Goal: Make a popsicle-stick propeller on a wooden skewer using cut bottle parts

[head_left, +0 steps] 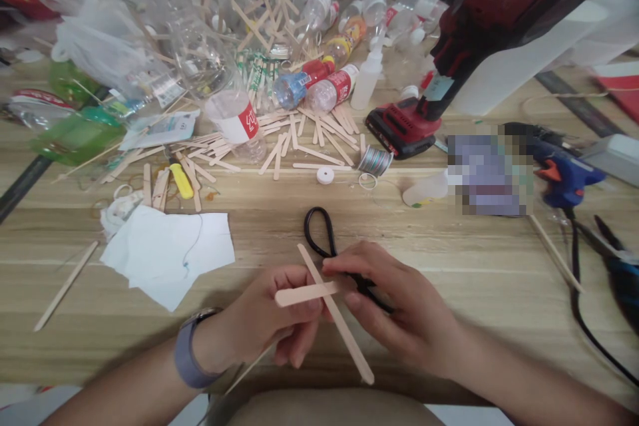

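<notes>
Two flat wooden sticks cross each other in front of me. My left hand [287,309], with a watch on its wrist, is closed on the crossed wooden sticks [348,338] near where they meet. The shorter-looking stick [299,294] points left over the longer one. My right hand [394,303] is at the right end of that upper stick, thumb and fingers apart, and whether it touches the stick is unclear. Black-handled scissors [331,239] lie on the table, partly hidden under my right hand. A thin stick [249,369] shows below my left hand.
White paper sheets [167,249] and a single stick [66,286] lie at the left. Behind are many loose sticks [319,130], plastic bottles [332,90], a wire spool [375,161] and a yellow-handled tool [181,180]. A red drill [464,40] and blue glue gun [566,176] are right.
</notes>
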